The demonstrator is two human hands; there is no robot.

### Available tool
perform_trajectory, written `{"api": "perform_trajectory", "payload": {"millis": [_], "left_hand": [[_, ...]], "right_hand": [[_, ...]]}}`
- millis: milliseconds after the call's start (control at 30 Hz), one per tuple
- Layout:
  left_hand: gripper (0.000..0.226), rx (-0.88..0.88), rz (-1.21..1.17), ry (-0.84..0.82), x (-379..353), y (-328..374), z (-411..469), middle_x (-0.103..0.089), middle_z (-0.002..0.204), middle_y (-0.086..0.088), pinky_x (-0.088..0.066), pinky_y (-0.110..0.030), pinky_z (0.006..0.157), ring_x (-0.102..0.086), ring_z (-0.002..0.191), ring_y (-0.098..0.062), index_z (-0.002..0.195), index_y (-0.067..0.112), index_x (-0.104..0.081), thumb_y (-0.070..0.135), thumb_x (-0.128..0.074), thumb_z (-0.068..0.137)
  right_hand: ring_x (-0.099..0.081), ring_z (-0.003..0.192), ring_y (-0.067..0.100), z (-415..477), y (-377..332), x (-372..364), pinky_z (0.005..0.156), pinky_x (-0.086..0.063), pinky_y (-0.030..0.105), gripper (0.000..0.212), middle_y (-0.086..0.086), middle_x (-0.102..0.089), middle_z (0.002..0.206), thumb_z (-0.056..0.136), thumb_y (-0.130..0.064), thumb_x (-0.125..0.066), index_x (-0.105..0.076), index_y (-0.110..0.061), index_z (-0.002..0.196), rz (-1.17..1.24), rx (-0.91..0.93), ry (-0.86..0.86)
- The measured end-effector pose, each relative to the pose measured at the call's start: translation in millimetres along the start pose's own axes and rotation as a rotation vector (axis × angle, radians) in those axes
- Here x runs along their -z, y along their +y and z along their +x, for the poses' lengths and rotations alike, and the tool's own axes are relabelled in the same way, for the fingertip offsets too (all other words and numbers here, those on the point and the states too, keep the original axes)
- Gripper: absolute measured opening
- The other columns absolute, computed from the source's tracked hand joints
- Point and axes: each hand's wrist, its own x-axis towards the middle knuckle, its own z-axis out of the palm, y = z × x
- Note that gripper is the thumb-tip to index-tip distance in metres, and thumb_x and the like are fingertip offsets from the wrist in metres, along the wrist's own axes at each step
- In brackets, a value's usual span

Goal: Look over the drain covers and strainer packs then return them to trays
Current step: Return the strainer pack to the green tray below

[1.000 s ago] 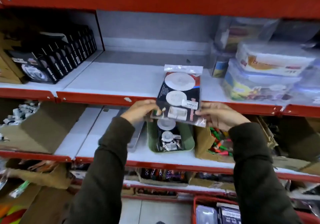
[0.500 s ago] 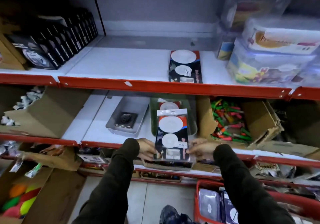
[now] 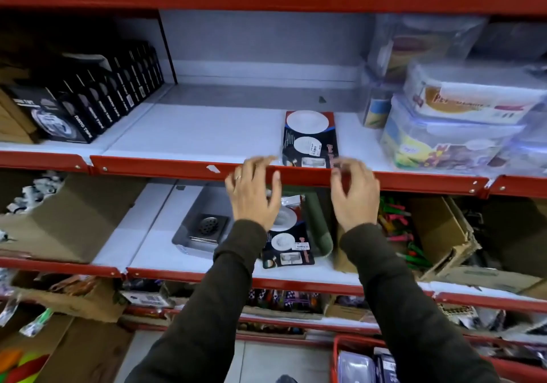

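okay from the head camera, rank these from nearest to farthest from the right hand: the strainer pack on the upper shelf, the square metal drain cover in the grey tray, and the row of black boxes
From the right hand:
1. Strainer pack on the upper shelf, just above-left.
2. Square metal drain cover in the grey tray, lower left.
3. Row of black boxes, far upper left.

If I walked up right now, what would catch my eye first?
Two bare hands, the left hand and the right hand, raised empty and open before the red shelf edge. Just behind them a strainer pack lies flat on the upper shelf; another strainer pack sits in the green tray below.
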Motion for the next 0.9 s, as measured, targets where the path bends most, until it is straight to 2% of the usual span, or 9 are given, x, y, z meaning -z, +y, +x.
{"api": "perform_trajectory", "payload": {"millis": [100,167,267,367,433,500,700,800,900], "left_hand": [[0.057,0.057,0.275,-0.246,-9.7,23.7,47.6,-0.042,0.154,0.001,0.024,-0.057,0.112,-0.022,0.151,-0.025,0.135,0.025,-0.057,0.049,-0.022,0.098],[0.068,0.152,0.419,-0.522,-16.3,35.5,65.7,-0.049,0.15,-0.005,0.032,-0.062,0.106,-0.019,0.152,-0.031,0.129,0.019,-0.064,0.049,-0.012,0.097],[0.053,0.268,0.329,-0.555,-8.1,50.4,81.2,-0.068,0.122,-0.008,0.009,-0.063,0.117,-0.047,0.134,-0.032,0.111,0.016,-0.071,0.04,-0.026,0.098],[0.032,0.432,-0.107,-0.456,6.1,43.4,94.7,-0.07,0.105,-0.003,-0.023,-0.047,0.113,-0.057,0.109,-0.029,0.104,0.02,-0.073,0.035,-0.048,0.091],[0.021,0.542,-0.519,-0.533,27.7,30.4,94.0,-0.067,0.093,-0.002,-0.051,-0.027,0.089,-0.063,0.089,-0.024,0.097,0.016,-0.071,0.029,-0.057,0.088],[0.016,0.546,-0.691,-0.765,54.4,15.8,81.8,-0.068,0.091,0.0,-0.051,-0.019,0.059,-0.066,0.073,-0.012,0.105,0.016,-0.066,0.019,-0.06,0.091],[0.041,0.672,-0.742,-1.437,68.1,-41.8,-11.3,-0.078,0.091,-0.004,-0.062,-0.031,0.083,-0.074,0.076,-0.015,0.125,0.014,-0.058,-0.004,-0.062,0.089],[0.053,0.856,-0.677,-1.493,43.3,-60.3,-57.5,-0.077,0.09,-0.006,-0.064,-0.032,0.077,-0.074,0.077,-0.016,0.133,0.015,-0.048,-0.007,-0.064,0.087],[0.026,0.904,-0.622,-1.55,25.3,-70.9,-90.0,-0.078,0.08,-0.003,-0.061,-0.028,0.08,-0.076,0.069,-0.013,0.107,0.011,-0.063,-0.007,-0.061,0.089]], "right_hand": [[-0.048,0.122,0.031,45.0,-5.0,-7.4,0.101,-0.03,0.046,0.054,0.011,-0.057,0.132,0.092,-0.035,-0.041,-0.041,-0.013,0.142,-0.349,-0.132,-0.193],[-0.047,0.125,0.037,61.9,-4.9,-14.4,0.107,-0.026,0.05,0.054,0.019,-0.055,0.135,0.094,-0.037,-0.038,-0.043,-0.004,0.137,-0.519,-0.234,-0.386],[-0.056,0.114,0.034,84.4,-9.5,-16.4,0.102,-0.035,0.043,0.043,0.017,-0.06,0.122,0.093,-0.034,-0.046,-0.051,-0.004,0.124,-0.254,-0.317,-0.438],[-0.063,0.077,0.023,99.7,-11.6,4.1,0.068,-0.052,0.03,0.025,0.014,-0.058,0.099,0.088,-0.005,-0.059,-0.058,0.003,0.112,0.49,-0.597,-0.425],[-0.065,0.071,0.02,93.3,-13.3,30.5,0.061,-0.058,0.027,0.01,0.016,-0.062,0.091,0.085,0.006,-0.057,-0.06,-0.004,0.088,0.853,-0.738,-0.567],[-0.069,0.084,0.022,76.4,-8.1,54.1,0.076,-0.061,0.03,0.015,0.015,-0.07,0.099,0.086,0.007,-0.055,-0.061,-0.005,0.091,1.024,-0.766,-0.83],[-0.07,0.093,0.024,-20.9,46.5,44.5,0.081,-0.058,0.028,0.061,0.021,-0.067,0.109,0.064,0.005,-0.082,-0.057,0.008,0.119,0.835,-0.599,-1.431],[-0.067,0.092,0.024,-63.9,66.7,26.1,0.071,-0.051,0.027,0.05,0.014,-0.07,0.104,0.067,0.007,-0.08,-0.061,0.0,0.113,0.661,-0.689,-1.511],[-0.069,0.086,0.02,-94.1,90.8,6.9,0.066,-0.056,0.025,0.033,0.011,-0.072,0.097,0.077,0.011,-0.071,-0.064,-0.005,0.105,0.562,-0.848,-1.549]]}}
